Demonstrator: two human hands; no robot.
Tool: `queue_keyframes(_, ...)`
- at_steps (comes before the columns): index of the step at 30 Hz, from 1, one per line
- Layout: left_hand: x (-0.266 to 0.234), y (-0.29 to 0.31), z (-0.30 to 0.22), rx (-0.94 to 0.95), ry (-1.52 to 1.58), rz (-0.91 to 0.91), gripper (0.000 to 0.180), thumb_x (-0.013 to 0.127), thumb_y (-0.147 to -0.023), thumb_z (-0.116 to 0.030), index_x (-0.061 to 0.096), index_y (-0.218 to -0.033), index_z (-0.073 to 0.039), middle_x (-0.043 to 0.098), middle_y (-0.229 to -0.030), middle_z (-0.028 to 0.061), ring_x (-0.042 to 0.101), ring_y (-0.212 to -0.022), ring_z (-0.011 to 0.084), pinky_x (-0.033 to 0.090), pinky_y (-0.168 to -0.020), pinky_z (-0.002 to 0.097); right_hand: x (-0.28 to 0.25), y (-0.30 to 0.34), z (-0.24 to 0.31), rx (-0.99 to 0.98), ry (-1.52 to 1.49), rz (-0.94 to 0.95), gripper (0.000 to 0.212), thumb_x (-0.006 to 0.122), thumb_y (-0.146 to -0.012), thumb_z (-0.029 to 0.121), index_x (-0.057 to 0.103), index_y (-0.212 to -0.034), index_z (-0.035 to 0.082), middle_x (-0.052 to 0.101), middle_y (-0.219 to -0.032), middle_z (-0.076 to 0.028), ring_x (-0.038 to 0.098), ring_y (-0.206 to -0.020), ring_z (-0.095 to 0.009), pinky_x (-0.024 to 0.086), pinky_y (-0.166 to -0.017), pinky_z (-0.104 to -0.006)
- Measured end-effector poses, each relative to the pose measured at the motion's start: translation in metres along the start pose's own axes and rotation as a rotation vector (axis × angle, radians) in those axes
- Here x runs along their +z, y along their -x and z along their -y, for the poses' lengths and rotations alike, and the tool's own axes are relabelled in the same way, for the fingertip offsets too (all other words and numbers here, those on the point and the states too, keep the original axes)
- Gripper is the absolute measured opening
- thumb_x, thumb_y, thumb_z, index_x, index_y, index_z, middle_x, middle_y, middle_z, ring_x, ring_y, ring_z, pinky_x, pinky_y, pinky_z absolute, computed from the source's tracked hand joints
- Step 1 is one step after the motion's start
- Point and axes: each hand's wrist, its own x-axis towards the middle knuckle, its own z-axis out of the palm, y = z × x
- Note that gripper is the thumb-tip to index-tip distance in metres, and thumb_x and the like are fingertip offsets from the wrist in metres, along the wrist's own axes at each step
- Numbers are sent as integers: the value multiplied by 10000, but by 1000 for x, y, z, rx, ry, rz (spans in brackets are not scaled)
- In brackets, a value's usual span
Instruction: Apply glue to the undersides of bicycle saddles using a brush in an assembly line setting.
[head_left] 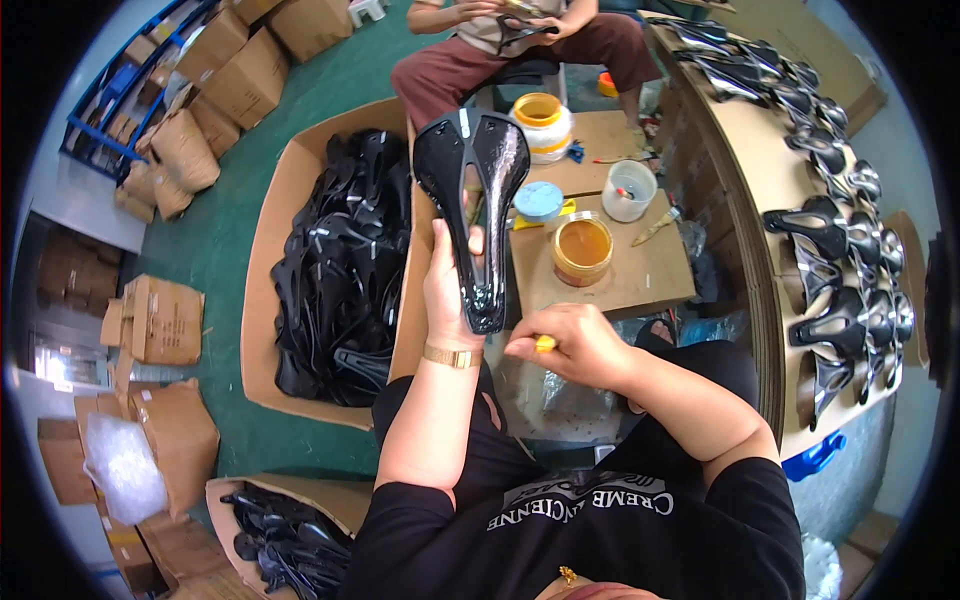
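My left hand [442, 285] holds a black bicycle saddle shell [508, 165] from beneath, its narrow nose pointing toward me. Fingertips show through the slot down its middle. The right side and nose of the shell shine as if wet; the left side looks duller. Close to the nose, my right hand [575, 340] is closed around a thin tool with a yellow handle [545, 343]. The tool's working end cannot be made out. Beyond my right hand, an uncapped jar of amber liquid [582, 250] stands on a cardboard box [640, 285].
A carton [262, 300] full of black saddle shells stands at my left, another carton [225, 530] nearer. On the boxes are a clear cup [629, 190], a blue lid [538, 201], a brush [657, 226] and a large white jar [545, 140]. Saddles line a bench [745, 150] at right. Another person [500, 60] sits opposite.
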Motion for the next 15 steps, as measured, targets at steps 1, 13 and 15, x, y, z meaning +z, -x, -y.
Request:
queue_keyframes(1,3,3,1,7,-26,-24,445,303,-1015,-418,395,-1381,-183,485,-751,-34,548,-434,136,512,-360,284,0,-2,2,50,-50,32,227,703,-811,293,644,-808,73,644,-707,-124,640,-688,-319,497,-608,-396)
queue_keyframes(13,16,8,16,-134,52,34,449,313,-1016,-406,359,-1387,-156,471,-730,-25,553,-436,128,552,-397,287,-12,-4,-5,117,-252,178,277,670,-866,311,669,-890,35,647,-722,-152,633,-665,-330,487,-618,-378)
queue_keyframes(15,19,10,12,-133,34,6,454,306,-1019,-403,339,-1405,-167,480,-734,-27,561,-406,157,535,-375,284,-13,-5,-2,212,-267,149,263,636,-898,295,671,-914,35,677,-783,-116,653,-701,-238,498,-664,-345)
